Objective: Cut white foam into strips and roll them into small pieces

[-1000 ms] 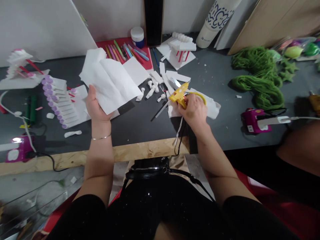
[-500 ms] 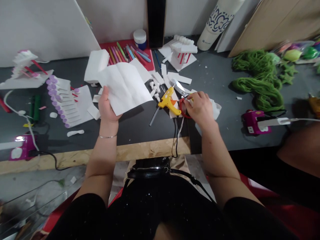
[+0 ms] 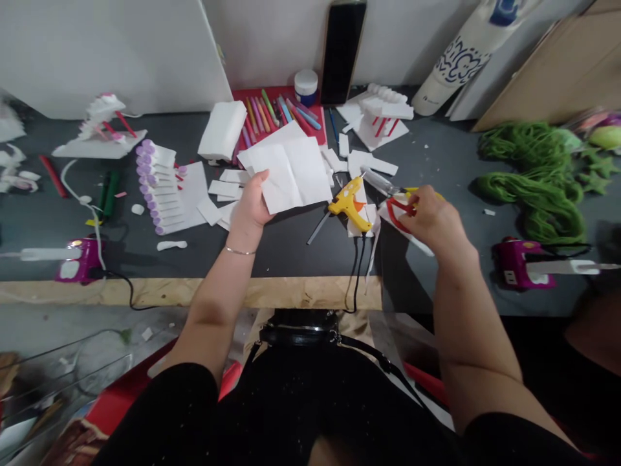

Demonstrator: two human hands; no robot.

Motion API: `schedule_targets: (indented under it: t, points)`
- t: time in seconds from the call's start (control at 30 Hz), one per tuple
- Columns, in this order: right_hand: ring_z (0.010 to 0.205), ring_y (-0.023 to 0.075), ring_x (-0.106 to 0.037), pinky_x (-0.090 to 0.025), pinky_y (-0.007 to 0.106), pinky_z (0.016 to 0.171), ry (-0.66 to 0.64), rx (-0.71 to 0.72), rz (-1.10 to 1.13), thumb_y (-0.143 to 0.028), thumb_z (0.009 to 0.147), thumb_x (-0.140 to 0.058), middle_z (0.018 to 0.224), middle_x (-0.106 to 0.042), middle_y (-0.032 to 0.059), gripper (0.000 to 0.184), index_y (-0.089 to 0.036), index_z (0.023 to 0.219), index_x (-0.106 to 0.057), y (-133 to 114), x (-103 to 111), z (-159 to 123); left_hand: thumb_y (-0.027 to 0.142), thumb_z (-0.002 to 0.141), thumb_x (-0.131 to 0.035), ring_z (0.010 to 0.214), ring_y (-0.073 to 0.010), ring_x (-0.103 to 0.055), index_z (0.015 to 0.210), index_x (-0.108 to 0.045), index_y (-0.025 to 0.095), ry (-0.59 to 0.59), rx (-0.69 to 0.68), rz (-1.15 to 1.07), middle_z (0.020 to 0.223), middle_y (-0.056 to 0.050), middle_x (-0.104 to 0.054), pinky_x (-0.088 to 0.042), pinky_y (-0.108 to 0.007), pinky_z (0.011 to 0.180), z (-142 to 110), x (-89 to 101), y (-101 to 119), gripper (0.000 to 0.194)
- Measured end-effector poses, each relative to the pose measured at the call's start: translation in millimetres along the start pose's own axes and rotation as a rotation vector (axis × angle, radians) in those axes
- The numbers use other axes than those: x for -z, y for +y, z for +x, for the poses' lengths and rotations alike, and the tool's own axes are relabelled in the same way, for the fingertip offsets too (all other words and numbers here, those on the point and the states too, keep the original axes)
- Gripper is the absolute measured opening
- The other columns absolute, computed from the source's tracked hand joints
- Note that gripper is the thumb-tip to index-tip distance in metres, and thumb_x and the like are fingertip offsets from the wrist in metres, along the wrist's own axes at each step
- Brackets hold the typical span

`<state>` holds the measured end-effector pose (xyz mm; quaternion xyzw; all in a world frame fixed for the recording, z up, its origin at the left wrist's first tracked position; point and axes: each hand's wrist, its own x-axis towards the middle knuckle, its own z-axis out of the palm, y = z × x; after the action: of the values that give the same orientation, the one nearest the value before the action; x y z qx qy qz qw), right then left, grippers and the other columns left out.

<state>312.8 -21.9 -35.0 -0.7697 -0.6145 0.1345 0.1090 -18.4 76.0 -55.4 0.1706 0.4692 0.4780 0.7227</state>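
My left hand point(image 3: 255, 197) is closed on a creased white sheet of paper point(image 3: 303, 175), thumb on top, held above the table just left of the glue gun. My right hand point(image 3: 431, 217) grips the red handle of a pair of scissors point(image 3: 383, 184). Their blades point left toward the glue gun's nozzle, and the fingers hide part of the handles. Between the hands lies the yellow glue gun point(image 3: 350, 206), with a glue stick protruding from its back. White cut pieces point(image 3: 372, 163) are scattered around it.
White models with red posts point(image 3: 388, 116) and a purple-edged stepped piece point(image 3: 160, 194) stand on the table. Markers point(image 3: 262, 116), a phone point(image 3: 343, 52), a bottle point(image 3: 453, 61), green yarn point(image 3: 533, 175) and purple power adapters point(image 3: 519, 265) surround the work. A cord hangs over the front edge.
The view has shifted. My right hand has drawn the scissors rightward, away from the glue gun. My left hand has brought the paper nearer the glue gun.
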Motion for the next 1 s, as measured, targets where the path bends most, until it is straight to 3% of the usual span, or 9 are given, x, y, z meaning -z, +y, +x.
schedule_targets:
  t: [0.1,0.2,0.3,0.4,0.47,0.57,0.7,0.8,1.0]
  points:
    - [0.074,0.0234,-0.056,-0.046,0.044,0.078,0.091,-0.066,0.129,-0.024,0.079,-0.069,0.088,-0.060,0.0058,0.030,-0.026,0.105,-0.053,9,20,-5,0.024,0.091,-0.052,0.133,-0.0333,-0.067,0.125,-0.068,0.012,0.037,0.007,-0.002,0.113,-0.016,-0.081,-0.054,-0.049,0.113,3,3.6,-6,0.039]
    - [0.071,0.0222,-0.055,-0.047,0.044,0.074,0.085,-0.007,0.413,-0.049,0.079,-0.076,0.083,-0.056,-0.0001,0.061,-0.032,0.133,-0.054,6,40,-13,0.023,0.089,-0.055,0.136,-0.0332,-0.066,0.124,-0.068,0.011,0.041,-0.030,-0.015,0.112,-0.017,-0.080,-0.054,-0.047,0.113,4,5.8,-10,0.039]
    - [0.055,0.0134,-0.045,-0.047,0.035,0.054,-0.179,0.008,0.842,-0.059,0.074,-0.084,0.075,-0.048,-0.0054,0.065,-0.034,0.129,-0.057,-16,45,-23,0.028,0.091,-0.056,0.138,-0.0330,-0.064,0.126,-0.069,0.014,-0.003,-0.064,-0.022,0.114,-0.016,-0.080,-0.054,-0.046,0.113,0,5.2,-6,0.040]
    - [0.068,0.0145,-0.056,-0.060,0.035,0.064,-0.555,0.162,1.217,-0.078,0.075,-0.078,0.081,-0.053,-0.0036,0.071,-0.034,0.126,-0.057,-45,25,-37,0.030,0.095,-0.051,0.141,-0.0311,-0.062,0.132,-0.067,0.016,-0.044,-0.122,-0.018,0.116,-0.013,-0.080,-0.053,-0.045,0.114,-4,3.6,6,0.042]
    - [0.069,0.0160,-0.059,-0.065,0.039,0.066,-0.756,0.114,1.398,-0.094,0.067,-0.069,0.081,-0.052,-0.0036,0.080,-0.031,0.115,-0.058,-59,3,-47,0.030,0.098,-0.046,0.144,-0.0296,-0.060,0.135,-0.065,0.015,-0.048,-0.174,-0.013,0.119,-0.011,-0.080,-0.052,-0.045,0.115,-5,2.1,17,0.044]
    - [0.080,0.0199,-0.067,-0.066,0.041,0.073,-0.936,0.042,1.368,-0.088,0.080,-0.062,0.088,-0.060,0.0001,0.072,-0.028,0.120,-0.058,-69,-25,-61,0.031,0.100,-0.045,0.147,-0.0293,-0.057,0.137,-0.064,0.017,-0.041,-0.249,0.004,0.124,-0.010,-0.079,-0.051,-0.043,0.116,-7,-3.8,34,0.043]
    - [0.092,0.0231,-0.072,-0.066,0.040,0.078,-0.941,0.059,1.297,-0.081,0.085,-0.063,0.097,-0.068,0.0047,0.064,-0.030,0.123,-0.060,-79,-33,-71,0.030,0.102,-0.047,0.148,-0.0296,-0.056,0.139,-0.063,0.020,-0.021,-0.329,0.019,0.128,-0.006,-0.078,-0.051,-0.046,0.117,-19,-20.6,51,0.042]
    - [0.094,0.0237,-0.072,-0.067,0.040,0.080,-0.909,0.025,1.321,-0.086,0.078,-0.067,0.096,-0.067,0.0041,0.070,-0.030,0.119,-0.058,-89,-28,-72,0.027,0.105,-0.040,0.151,-0.0288,-0.053,0.141,-0.061,0.019,-0.092,-0.241,-0.027,0.132,-0.005,-0.076,-0.050,-0.048,0.118,-38,-31.1,51,0.043]
    - [0.091,0.0221,-0.073,-0.068,0.040,0.080,-0.967,-0.015,1.291,-0.092,0.073,-0.066,0.098,-0.068,0.0038,0.081,-0.028,0.122,-0.055,-96,-26,-78,0.031,0.101,-0.045,0.141,-0.0327,-0.063,0.132,-0.064,0.015,0.015,0.026,-0.086,0.115,-0.009,-0.082,-0.050,-0.051,0.121,-62,-19.0,18,0.039]
